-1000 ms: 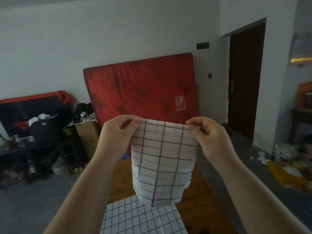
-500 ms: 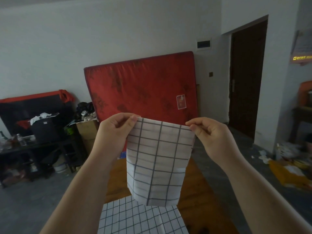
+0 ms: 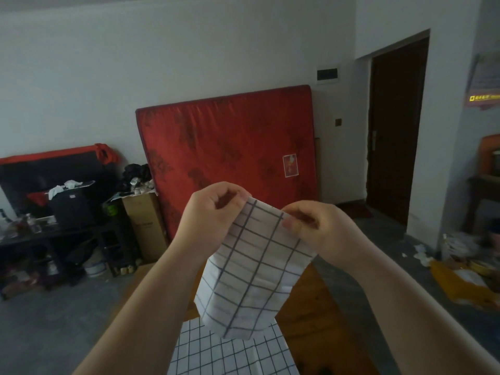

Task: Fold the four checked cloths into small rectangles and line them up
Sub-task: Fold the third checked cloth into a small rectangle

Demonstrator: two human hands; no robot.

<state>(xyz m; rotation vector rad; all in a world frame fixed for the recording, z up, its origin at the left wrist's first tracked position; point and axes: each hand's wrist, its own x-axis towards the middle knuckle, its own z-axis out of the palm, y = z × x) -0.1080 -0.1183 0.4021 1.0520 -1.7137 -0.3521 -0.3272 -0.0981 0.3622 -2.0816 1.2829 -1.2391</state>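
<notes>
A white cloth with a dark grid, the folded checked cloth (image 3: 251,280), hangs in the air in front of me. My left hand (image 3: 211,217) pinches its top left corner and my right hand (image 3: 316,228) pinches its top right corner, the two hands close together. Below it another checked cloth (image 3: 230,353) lies spread flat on the brown wooden table (image 3: 305,320). The hanging cloth covers part of the flat one.
A red mattress (image 3: 227,150) leans on the wall beyond the table. At the left stand a cardboard box (image 3: 143,223) and a cluttered dark shelf (image 3: 54,228). A dark door (image 3: 395,125) is at the right, with litter on the floor (image 3: 460,266).
My hands have come closer together, so the cloth's top edge is narrower. The cloth now hangs slanted, its lower end swung left.
</notes>
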